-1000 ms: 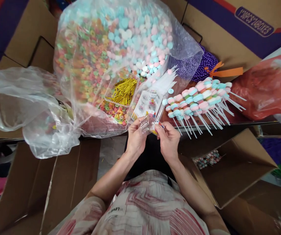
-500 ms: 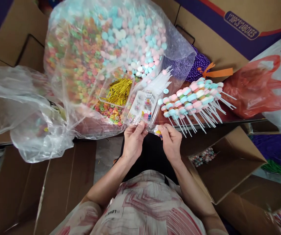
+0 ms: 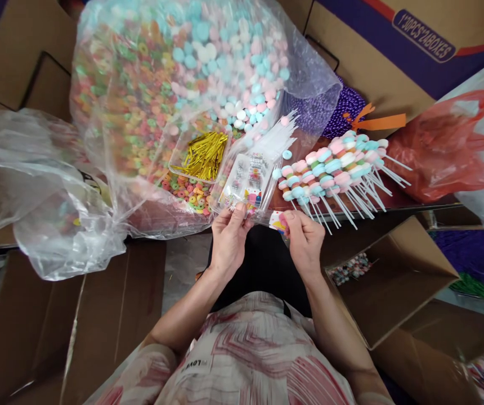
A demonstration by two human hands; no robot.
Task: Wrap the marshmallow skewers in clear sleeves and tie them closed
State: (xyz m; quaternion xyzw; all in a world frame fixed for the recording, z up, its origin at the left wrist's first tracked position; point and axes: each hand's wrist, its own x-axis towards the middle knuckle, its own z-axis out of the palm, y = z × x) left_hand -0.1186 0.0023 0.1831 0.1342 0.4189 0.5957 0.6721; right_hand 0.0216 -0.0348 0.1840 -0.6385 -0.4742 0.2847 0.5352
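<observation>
**Two hands pinching clear film and a printed card at a crowded worktable**

Your left hand (image 3: 229,237) is closed in a narrow pinch, thumb against fingers, on thin clear plastic film (image 3: 262,215). Your right hand (image 3: 307,239), just to the right and apart from it, pinches a small printed card (image 3: 277,220), white with bright coloured shapes. The card sits in the gap between your hands, at the near edge of the reddish-brown table (image 3: 303,146).

Just beyond your left fingers, a clear plastic tray (image 3: 273,191) holds flat printed packets (image 3: 244,179). To its left and farther back are gold twist ties (image 3: 206,156) in a second clear container. White sticks (image 3: 276,139) fan out at the far side of the packets. On the right lies a heap of skewers (image 3: 337,169) threaded with pink, blue and white round pieces, their bare sticks pointing to the near right. A huge transparent bag (image 3: 178,79) fills the far left with pastel discs and colourful rings. Purple beads (image 3: 343,107) and a red plastic bag (image 3: 453,149) lie far right.
</observation>
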